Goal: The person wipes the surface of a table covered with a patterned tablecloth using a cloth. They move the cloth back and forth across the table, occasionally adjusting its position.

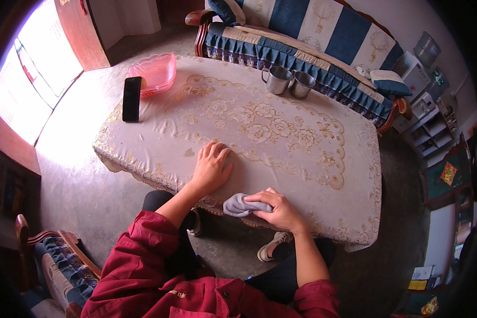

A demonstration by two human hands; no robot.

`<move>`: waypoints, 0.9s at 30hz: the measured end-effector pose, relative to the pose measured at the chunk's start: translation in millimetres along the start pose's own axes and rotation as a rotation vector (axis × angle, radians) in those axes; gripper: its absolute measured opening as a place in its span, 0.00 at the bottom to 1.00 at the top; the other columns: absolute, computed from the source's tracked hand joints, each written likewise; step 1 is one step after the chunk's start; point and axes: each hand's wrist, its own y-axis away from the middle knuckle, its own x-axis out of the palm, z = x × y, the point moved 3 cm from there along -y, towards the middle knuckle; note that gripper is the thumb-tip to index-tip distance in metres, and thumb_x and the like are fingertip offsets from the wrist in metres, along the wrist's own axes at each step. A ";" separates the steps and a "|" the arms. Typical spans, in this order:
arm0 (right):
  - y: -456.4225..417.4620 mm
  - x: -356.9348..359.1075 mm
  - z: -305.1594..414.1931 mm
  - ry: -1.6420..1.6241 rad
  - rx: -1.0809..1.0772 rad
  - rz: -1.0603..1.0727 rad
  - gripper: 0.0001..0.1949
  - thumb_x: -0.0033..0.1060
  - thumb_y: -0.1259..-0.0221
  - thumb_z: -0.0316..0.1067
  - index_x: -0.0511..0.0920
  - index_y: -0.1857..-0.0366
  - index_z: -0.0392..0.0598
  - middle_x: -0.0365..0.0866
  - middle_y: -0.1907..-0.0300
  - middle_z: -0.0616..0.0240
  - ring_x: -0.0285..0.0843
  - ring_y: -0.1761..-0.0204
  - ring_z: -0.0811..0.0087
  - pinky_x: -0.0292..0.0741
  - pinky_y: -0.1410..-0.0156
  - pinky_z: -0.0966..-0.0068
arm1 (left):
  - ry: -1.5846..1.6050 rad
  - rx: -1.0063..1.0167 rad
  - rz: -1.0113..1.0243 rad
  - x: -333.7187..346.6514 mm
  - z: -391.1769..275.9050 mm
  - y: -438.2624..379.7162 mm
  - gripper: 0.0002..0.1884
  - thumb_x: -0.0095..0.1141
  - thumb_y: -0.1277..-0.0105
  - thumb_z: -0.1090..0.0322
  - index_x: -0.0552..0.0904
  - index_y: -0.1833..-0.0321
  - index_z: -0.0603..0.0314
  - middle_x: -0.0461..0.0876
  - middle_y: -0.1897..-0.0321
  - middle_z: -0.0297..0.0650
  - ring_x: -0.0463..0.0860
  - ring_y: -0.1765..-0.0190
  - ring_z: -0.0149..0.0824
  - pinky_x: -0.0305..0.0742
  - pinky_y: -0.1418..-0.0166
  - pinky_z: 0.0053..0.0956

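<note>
My right hand [280, 208] grips a bunched grey cloth [238, 205] at the near edge of the table. Under both hands spreads a pale tablecloth [206, 131] with gold and white flower patterns and a scalloped border. My left hand [212, 167] rests palm down on it, fingers spread and holding nothing. Just left of those fingers a small damp-looking spot [189, 152] marks the cloth's surface.
At the far left stand a pink translucent bowl [159, 77] and, leaning against it, a black smartphone [131, 99]. Two metal mugs [278, 80] sit side by side at the far edge. Beyond is a striped sofa [314, 31]; a cushioned wooden chair [59, 270] stands lower left.
</note>
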 end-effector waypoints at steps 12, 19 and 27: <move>-1.8 1.4 -19.8 0.134 0.184 -0.398 0.22 0.76 0.41 0.27 0.84 0.41 0.50 0.87 0.45 0.63 0.79 0.43 0.60 0.75 0.35 0.66 | 0.007 -0.009 -0.004 0.4 0.3 0.1 0.24 0.65 0.35 0.60 0.80 0.36 0.59 0.75 0.32 0.50 0.67 0.25 0.56 0.61 0.21 0.53; 1.6 22.7 -33.3 -0.595 0.228 -0.543 0.25 0.64 0.23 0.38 0.68 0.29 0.41 0.76 0.36 0.62 0.73 0.34 0.71 0.69 0.27 0.71 | 0.545 0.106 -0.029 -13.2 -36.6 -2.9 0.19 0.53 0.23 0.63 0.79 0.33 0.62 0.82 0.40 0.54 0.76 0.30 0.56 0.67 0.24 0.47; 2.6 42.8 -18.3 -0.417 0.078 -0.269 0.34 0.67 0.28 0.37 0.60 0.24 0.43 0.73 0.33 0.51 0.71 0.29 0.58 0.68 0.25 0.61 | 1.016 -0.046 -0.017 -12.5 -91.0 74.3 0.35 0.56 0.20 0.60 0.58 0.16 0.60 0.58 0.19 0.53 0.60 0.18 0.47 0.59 0.18 0.42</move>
